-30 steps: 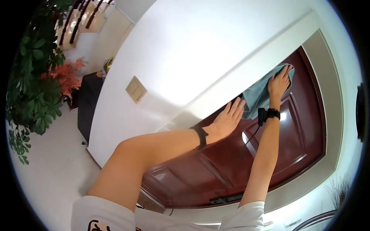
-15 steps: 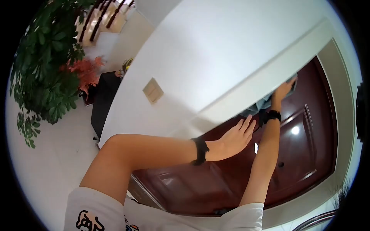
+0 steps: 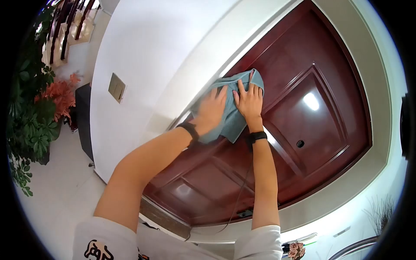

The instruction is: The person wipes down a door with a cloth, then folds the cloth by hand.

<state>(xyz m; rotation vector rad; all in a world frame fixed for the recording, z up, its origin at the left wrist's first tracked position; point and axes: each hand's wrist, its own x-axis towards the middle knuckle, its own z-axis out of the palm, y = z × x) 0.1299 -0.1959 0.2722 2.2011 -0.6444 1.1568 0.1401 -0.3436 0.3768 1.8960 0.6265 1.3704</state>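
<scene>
A reddish-brown panelled door fills the centre and right of the frame; white wall at upper left. A grey-blue cloth lies against the door at mid-frame. The right hand rests on it, fingers extended and slightly spread; the left hand, beside it, is blurred, finger state undetermined. Cloth judged light, soft, limp, not fragile; best held under a flat palm or by a gathered fold.

Door panel free; frame leftward
</scene>
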